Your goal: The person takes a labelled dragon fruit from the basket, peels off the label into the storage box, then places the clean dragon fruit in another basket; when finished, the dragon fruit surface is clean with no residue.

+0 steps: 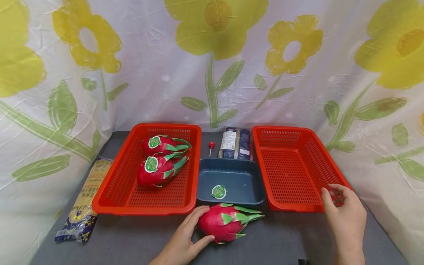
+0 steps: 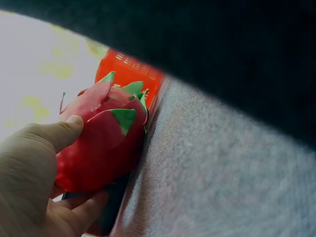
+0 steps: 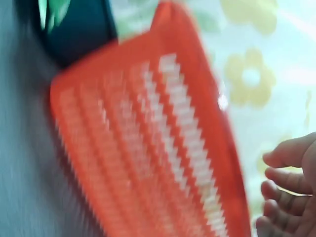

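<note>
the dragon fruit (image 1: pixel 225 226) is lying loose on the grey table (image 1: pixel 132 239), bottom centre of the head view, just in front of the blue tray (image 1: pixel 232 180). its long axis runs pretty much left-right across the frame: fat round end pointing to the lower left, green leafy tips pointing right toward the right basket (image 1: pixel 294 165).

left hand (image 1: pixel 185 239) is the one on it. it comes up from the bottom edge and cups the round end, fingers over the top and thumb underneath. the left wrist view backs that up: thumb (image 2: pixel 59 131) pressed on the red skin, fingers curled below. so that hand is wrapped around the fruit, not just resting by it.

right hand (image 1: pixel 344 217) is well apart from the fruit, lower right of the frame, at the near right corner of the right basket. fingers loosely curled, tips right at the rim. can't tell if they actually pinch it; the right wrist view is too blurred, it just shows relaxed fingers beside the red mesh with nothing in them.

the fruit sits between the two baskets, a bit nearer the left basket (image 1: pixel 149 173) (upper left of it, two more fruit inside). a green sticker (image 1: pixel 218 191) lies in the tray.
</note>
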`<state>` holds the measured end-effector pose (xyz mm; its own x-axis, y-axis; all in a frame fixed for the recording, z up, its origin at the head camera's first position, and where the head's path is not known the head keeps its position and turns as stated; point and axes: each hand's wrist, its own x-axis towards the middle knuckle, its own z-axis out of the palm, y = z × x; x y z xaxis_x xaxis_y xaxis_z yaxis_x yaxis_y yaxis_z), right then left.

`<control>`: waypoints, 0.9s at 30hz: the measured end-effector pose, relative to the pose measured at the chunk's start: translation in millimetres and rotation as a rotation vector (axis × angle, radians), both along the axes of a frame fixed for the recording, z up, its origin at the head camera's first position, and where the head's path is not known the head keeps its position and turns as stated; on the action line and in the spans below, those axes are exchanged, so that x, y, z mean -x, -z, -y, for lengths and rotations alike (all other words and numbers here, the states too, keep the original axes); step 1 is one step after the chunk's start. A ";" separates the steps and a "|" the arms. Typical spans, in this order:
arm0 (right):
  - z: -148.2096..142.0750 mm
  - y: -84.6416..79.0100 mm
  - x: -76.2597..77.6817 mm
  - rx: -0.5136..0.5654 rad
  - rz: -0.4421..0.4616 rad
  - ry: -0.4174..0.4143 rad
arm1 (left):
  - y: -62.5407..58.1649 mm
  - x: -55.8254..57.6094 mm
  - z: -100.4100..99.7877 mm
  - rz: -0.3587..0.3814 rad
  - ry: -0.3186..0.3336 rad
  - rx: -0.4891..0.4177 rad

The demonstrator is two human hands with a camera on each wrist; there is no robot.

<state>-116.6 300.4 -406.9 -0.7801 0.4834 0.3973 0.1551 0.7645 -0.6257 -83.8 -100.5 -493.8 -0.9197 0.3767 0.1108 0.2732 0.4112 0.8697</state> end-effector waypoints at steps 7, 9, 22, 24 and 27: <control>-51.5 27.1 5.4 0.028 -0.028 0.198 | -1.6 -0.9 -0.5 0.014 0.031 0.026; -60.9 33.7 6.0 0.113 -0.005 0.239 | -1.5 -2.1 -0.9 0.016 0.042 0.033; -70.3 49.3 12.6 0.653 -0.062 0.262 | -27.1 -4.6 -19.8 -0.192 0.012 0.233; -69.6 49.6 14.0 0.665 -0.076 0.256 | -32.0 -3.1 -25.3 -0.218 0.011 0.262; -69.3 50.4 14.5 0.693 -0.099 0.243 | -37.6 0.3 -33.0 -0.273 0.014 0.316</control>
